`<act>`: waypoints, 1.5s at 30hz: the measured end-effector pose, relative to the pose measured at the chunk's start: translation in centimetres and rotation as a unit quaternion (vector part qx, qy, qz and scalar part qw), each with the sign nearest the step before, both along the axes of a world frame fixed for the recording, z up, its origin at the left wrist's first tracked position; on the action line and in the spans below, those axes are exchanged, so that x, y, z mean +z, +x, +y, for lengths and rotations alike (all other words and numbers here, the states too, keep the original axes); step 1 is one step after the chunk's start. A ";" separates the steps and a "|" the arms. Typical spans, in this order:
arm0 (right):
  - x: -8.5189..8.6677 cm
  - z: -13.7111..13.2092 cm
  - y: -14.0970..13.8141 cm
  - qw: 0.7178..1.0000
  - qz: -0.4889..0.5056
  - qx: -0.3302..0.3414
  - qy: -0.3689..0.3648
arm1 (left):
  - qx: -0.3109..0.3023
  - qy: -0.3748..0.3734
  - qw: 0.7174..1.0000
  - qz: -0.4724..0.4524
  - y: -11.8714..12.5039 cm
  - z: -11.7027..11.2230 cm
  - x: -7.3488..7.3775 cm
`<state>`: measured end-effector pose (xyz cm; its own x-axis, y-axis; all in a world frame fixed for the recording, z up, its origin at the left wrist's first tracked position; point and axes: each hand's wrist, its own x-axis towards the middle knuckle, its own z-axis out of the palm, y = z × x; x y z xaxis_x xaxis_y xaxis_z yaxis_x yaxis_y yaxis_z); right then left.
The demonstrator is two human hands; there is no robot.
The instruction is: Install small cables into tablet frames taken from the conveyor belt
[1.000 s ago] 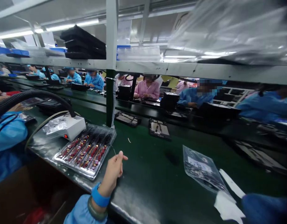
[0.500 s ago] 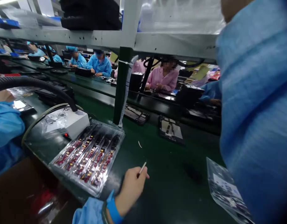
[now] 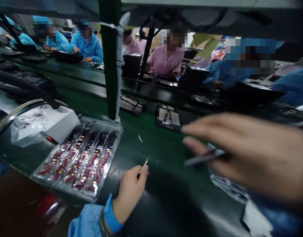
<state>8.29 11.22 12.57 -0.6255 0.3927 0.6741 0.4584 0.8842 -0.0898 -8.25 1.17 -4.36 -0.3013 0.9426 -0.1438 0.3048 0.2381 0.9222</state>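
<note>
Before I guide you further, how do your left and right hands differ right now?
The left hand looks sharp and smaller; the right hand is blurred and larger. The left hand grips a thin pale stick; the right hand, a grey slender tool. Both are bare and hold something slim.

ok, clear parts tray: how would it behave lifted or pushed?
The clear parts tray likely flexes if lifted one-sided: thin-looking plastic. Pushed, it would probably slide rather than tip, lying broad and flat on the bench. Its rows of red parts might shift if tilted.
</note>
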 end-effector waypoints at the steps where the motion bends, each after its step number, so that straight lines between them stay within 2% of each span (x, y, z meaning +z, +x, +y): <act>1: -1.5 -0.8 0.9 0.996 -0.093 0.011 0.007 | -0.001 0.005 1.000 0.010 0.0 -0.1 0.1; 2: -3.3 -1.5 1.7 0.993 -0.112 0.016 -0.036 | 0.000 0.010 1.000 0.021 0.0 -0.1 0.2; 3: -5.3 -2.2 2.3 0.988 -0.107 0.001 -0.111 | 0.000 0.017 0.999 0.034 0.1 -0.1 0.3; 5: -9.2 -3.5 2.9 0.966 -0.055 -0.042 -0.251 | -0.007 0.026 0.997 0.068 0.5 -0.1 0.5; 7: -12.2 -4.4 2.4 0.931 0.036 -0.064 -0.359 | -0.032 0.028 0.993 0.108 1.3 -0.2 0.6; 10: -14.6 -4.9 0.7 0.878 0.145 -0.060 -0.452 | -0.070 0.026 0.986 0.152 2.6 -0.5 0.7; 13: -15.3 -4.6 0.0 0.862 0.174 -0.060 -0.473 | -0.127 0.032 0.987 0.092 3.2 -0.9 0.8; 16: -15.1 -4.6 0.8 0.864 0.189 -0.082 -0.460 | -0.190 0.023 0.981 -0.033 3.2 -1.1 1.2; 18: -14.7 -5.0 1.6 0.897 0.197 -0.080 -0.388 | -0.200 0.017 0.977 -0.074 3.1 -1.1 1.4; 20: -14.3 -5.8 2.2 0.950 0.167 -0.047 -0.261 | -0.195 0.024 0.978 -0.064 3.3 -1.1 1.4; 22: -14.2 -6.6 2.5 0.987 0.094 -0.014 -0.133 | -0.194 0.043 0.980 -0.029 3.6 -1.2 1.2; 24: -14.3 -7.2 2.3 0.998 0.020 -0.016 -0.055 | -0.196 0.062 0.979 0.013 3.9 -1.3 0.9; 27: -14.8 -7.5 1.8 0.998 -0.041 -0.039 0.009 | -0.190 0.087 0.976 0.064 4.1 -1.4 0.5; 30: -15.2 -7.3 1.4 0.998 -0.038 -0.048 0.024 | -0.194 0.095 0.975 0.053 4.0 -1.4 0.3; 36: -15.2 -6.7 1.9 0.999 0.001 -0.039 0.002 | -0.187 0.052 0.981 -0.015 3.8 -1.1 0.7; 42: -15.5 -7.0 1.7 0.999 0.014 -0.025 -0.015 | -0.168 0.062 0.984 0.015 4.2 -1.3 0.3; 44: -15.6 -6.8 1.8 0.998 0.039 -0.031 -0.031 | -0.132 0.034 0.990 -0.046 4.2 -1.2 0.5; 45: -15.6 -6.7 2.0 0.997 0.058 -0.039 -0.040 | -0.104 0.007 0.989 -0.109 4.1 -1.2 0.6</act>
<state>10.31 4.56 -3.02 -0.5101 0.4924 0.7052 0.5082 0.8340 -0.2148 -4.18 -0.01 -3.73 -0.0642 0.9832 -0.1708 0.1392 0.1783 0.9741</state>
